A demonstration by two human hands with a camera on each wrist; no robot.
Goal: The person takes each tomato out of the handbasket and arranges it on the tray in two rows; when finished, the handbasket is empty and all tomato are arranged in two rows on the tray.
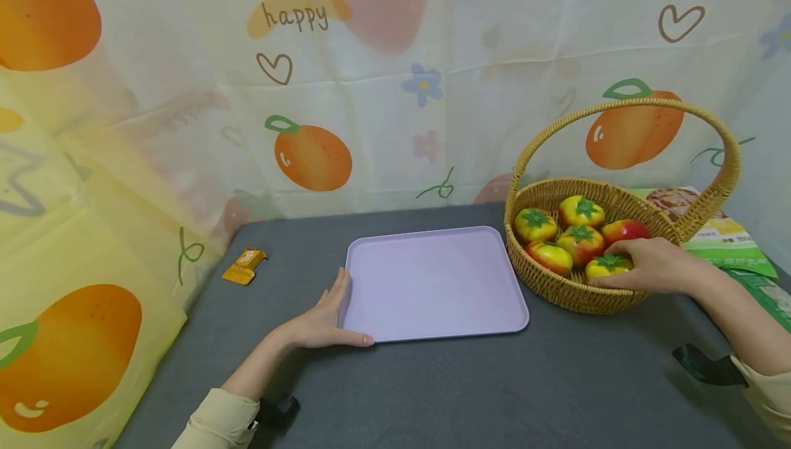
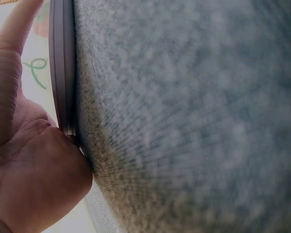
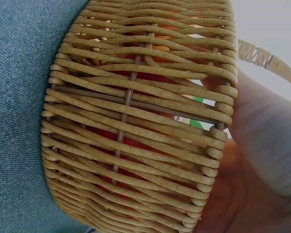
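Head: tomato [image 1: 608,265] under right hand [image 1: 651,267].

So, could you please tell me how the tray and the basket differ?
The tray is flat, smooth, lilac and bare; the basket is deep, woven, tan, handled and holds fruit. The left hand rests against the tray; the right hand reaches into the basket. Both sit on the grey table.
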